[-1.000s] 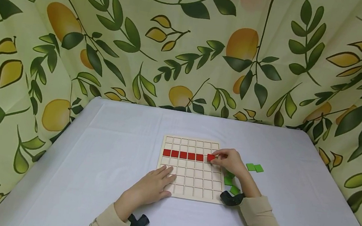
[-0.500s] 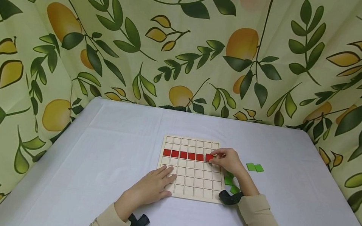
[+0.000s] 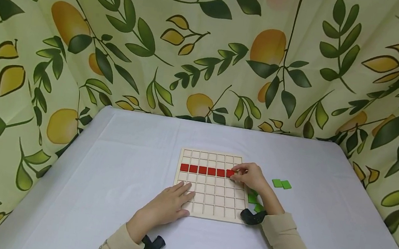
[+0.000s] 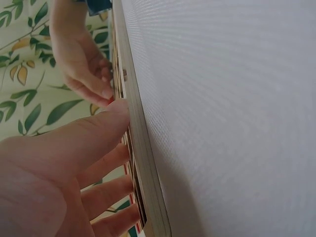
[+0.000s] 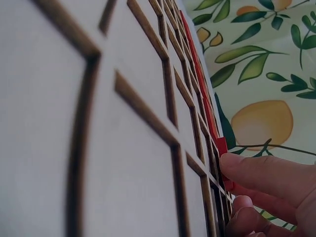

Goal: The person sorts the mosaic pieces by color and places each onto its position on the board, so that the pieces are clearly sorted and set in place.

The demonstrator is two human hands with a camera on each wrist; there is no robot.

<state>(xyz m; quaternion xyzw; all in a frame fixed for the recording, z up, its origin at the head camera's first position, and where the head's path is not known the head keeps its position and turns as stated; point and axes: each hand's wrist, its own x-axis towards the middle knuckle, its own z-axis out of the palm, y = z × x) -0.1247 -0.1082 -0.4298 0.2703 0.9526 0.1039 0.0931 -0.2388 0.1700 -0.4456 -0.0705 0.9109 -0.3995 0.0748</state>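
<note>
A pale wooden grid board (image 3: 210, 190) lies on the white-covered table. Across one of its upper rows runs a line of red square tiles (image 3: 202, 170), side by side. My right hand (image 3: 252, 176) pinches another red tile (image 3: 229, 173) between thumb and fingertips at the right end of that line. In the right wrist view this tile (image 5: 221, 144) shows partly behind the thumb, close over the grid. My left hand (image 3: 168, 204) rests with spread fingers on the board's lower left corner; the left wrist view has its thumb (image 4: 106, 126) at the board's edge.
Two green tiles (image 3: 281, 184) lie on the table right of the board. More green tiles (image 3: 252, 199) sit beside its right edge, partly hidden under my right forearm. Black wrist devices (image 3: 252, 217) hang at both wrists. A leaf-and-fruit patterned curtain (image 3: 208, 58) stands behind the table.
The right hand has shifted slightly left with its red tile, closing up to the end of the red row. My left hand has stayed in place.
</note>
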